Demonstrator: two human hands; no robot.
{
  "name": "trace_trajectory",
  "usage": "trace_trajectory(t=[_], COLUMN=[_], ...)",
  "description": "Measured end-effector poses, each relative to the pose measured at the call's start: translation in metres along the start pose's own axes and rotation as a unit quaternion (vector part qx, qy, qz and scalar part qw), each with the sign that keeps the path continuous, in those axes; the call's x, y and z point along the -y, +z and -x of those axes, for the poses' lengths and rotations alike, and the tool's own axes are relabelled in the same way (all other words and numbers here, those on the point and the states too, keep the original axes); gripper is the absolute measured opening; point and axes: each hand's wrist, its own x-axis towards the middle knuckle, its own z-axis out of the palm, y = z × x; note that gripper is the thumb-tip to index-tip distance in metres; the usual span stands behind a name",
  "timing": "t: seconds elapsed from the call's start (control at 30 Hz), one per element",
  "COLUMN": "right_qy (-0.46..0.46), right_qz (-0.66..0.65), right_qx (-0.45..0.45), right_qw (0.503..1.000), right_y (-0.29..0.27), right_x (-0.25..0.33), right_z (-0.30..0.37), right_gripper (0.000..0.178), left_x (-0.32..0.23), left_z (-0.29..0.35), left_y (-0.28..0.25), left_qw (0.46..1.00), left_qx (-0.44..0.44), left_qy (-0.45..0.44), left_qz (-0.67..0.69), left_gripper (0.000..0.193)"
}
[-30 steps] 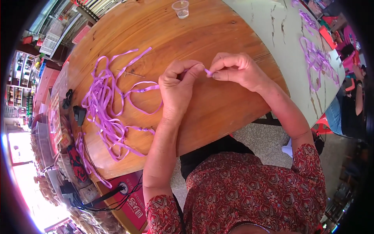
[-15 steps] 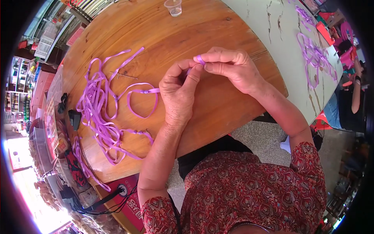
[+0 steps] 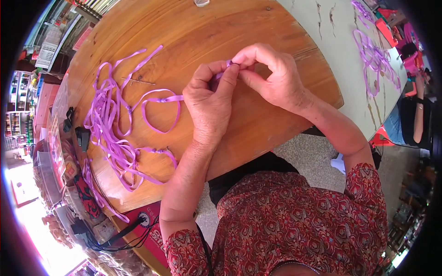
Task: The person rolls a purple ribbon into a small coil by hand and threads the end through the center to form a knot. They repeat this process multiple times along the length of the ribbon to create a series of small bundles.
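A narrow purple ribbon (image 3: 174,98) runs across the wooden table into my left hand (image 3: 209,96). The fingers of that hand are closed on it, with a small bit of ribbon showing at the thumb and fingertip. My right hand (image 3: 274,78) meets the left there, its thumb and forefinger pinched at the same bit of ribbon. What lies inside the left palm is hidden. To the left, the ribbon forms a loop with a small knot and leads to a tangled heap of purple ribbon (image 3: 108,119) on the table.
The round wooden table (image 3: 184,41) bears a thin metal piece (image 3: 138,82) near the heap and a clear plastic cup (image 3: 201,2) at the far edge. A white marbled table (image 3: 322,32) adjoins on the right, with more purple ribbon (image 3: 375,60). Another person (image 3: 412,119) is beyond it.
My right hand's fingers have bent and drawn in closer at the pinched ribbon, its knuckles raised. Less of the small ribbon loop shows between the hands. The whole view has shifted slightly.
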Motion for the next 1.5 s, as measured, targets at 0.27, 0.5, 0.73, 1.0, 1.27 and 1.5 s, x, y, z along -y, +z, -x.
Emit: trace_trajectory(t=[0.27,0.5,0.73,1.0,1.27,1.5], right_qy=[0.157,-0.046,-0.233,-0.320,-0.252,-0.091], right_qz=[-0.311,-0.046,0.151,0.102,0.053,-0.040], right_qx=[0.096,0.039,-0.009,0.018,0.014,0.005], right_qw=[0.932,0.997,0.961,0.942,0.966,0.995], right_y=[-0.003,0.000,-0.005,-0.015,-0.034,-0.013], right_x=[-0.005,-0.008,-0.012,-0.019,-0.010,-0.015], right_z=[-0.005,-0.003,-0.001,-0.011,-0.016,-0.010], right_gripper=[0.022,0.022,0.028,0.031,0.016,0.011], left_x=[-0.016,-0.011,-0.008,-0.020,-0.018,-0.014], left_z=[0.003,0.004,0.004,-0.011,-0.006,-0.002], left_y=[-0.007,-0.006,-0.006,-0.025,-0.015,-0.008], left_qw=[0.989,0.997,0.997,0.980,0.990,0.998], left_qx=[0.029,0.014,0.006,0.115,0.095,0.050], left_qy=[-0.094,-0.069,-0.063,-0.163,-0.076,-0.027], left_qz=[0.112,0.017,-0.049,-0.009,-0.071,-0.021], left_gripper=[0.010,0.011,0.012,0.013,0.010,0.008])
